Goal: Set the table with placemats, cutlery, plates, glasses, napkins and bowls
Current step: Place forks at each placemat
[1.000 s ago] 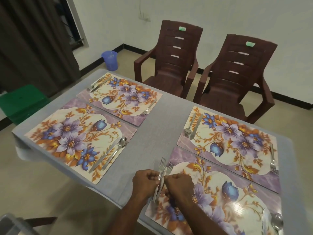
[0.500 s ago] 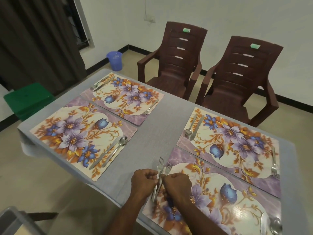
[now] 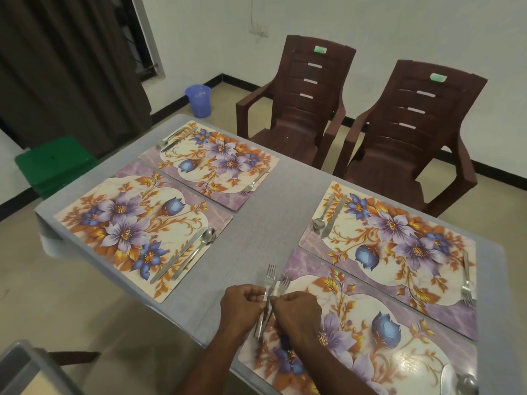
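**Item: two forks being separated at the near right placemat**

Risk: the left hand (image 3: pixel 242 305) and right hand (image 3: pixel 298 312) are both pinching the two slim silver metal forks (image 3: pixel 271 292), which are overlapping at the handles. The forks appear to be sliding against each other, so one could be slipping out and dropping at the table edge, which is lying just below the handles. A pull on one fork could also be dragging the other askew, leaving it off the mat.

Hand pose: both hands are lying knuckles up, side by side and touching, fingers curled around the fork shafts. The forearms are reaching in from the lower edge. The tines are pointing away from the person.

Location: the forks are straddling the left border of the nearest floral placemat in purple, blue and orange (image 3: pixel 370 323), partly over the grey tablecloth (image 3: pixel 256 223).

Surroundings: three further floral placemats are lying on the table, each carrying cutlery; the near left one is holding a silver knife and spoon (image 3: pixel 188 252). Two brown plastic armchairs (image 3: pixel 342 115) are standing beyond. No plates, glasses, napkins or bowls are showing.
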